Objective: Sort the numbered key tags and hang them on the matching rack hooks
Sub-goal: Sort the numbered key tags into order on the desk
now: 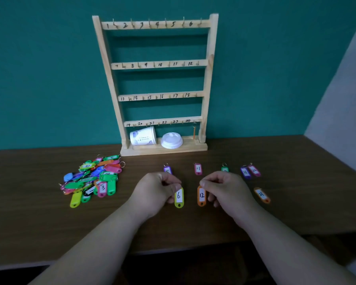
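left hand (pixel 155 189), fingers curled, pinches the upper end of a yellow-green tag marked 6 (pixel 179 198); right hand (pixel 226 188), also curled, pinches the upper end of an orange tag marked 12 (pixel 201 196). both tags sit low over the near middle of the brown table (pixel 49 212), side by side and apart, numbers facing up; whether they rest on the wood or hang just clear of it cannot be told. beyond the hands a row of single tags lies flat: a purple tag (pixel 167 169) partly hidden by the left knuckles, a pink tag marked 11 (pixel 198 169), a green tag (pixel 224 169) with its number hidden, then a second purple tag (pixel 245 172) and a pink tag marked 22 (pixel 254 170) close together. a further orange tag (pixel 262 195) lies alone to the right of the right hand, its number blurred. a pile of coloured tags (pixel 90 179) lies on the left, a pink tag marked 3 (pixel 102 189) at its near edge. the wooden rack (pixel 207 79) stands upright at the back against the teal wall (pixel 49 79), with four rails numbered 1 to 24; one orange tag seen edge-on (pixel 194 132) hangs at hook 24. on the rack's base lie a paper cup (pixel 143 136) on its side and a white lid (pixel 171 140).
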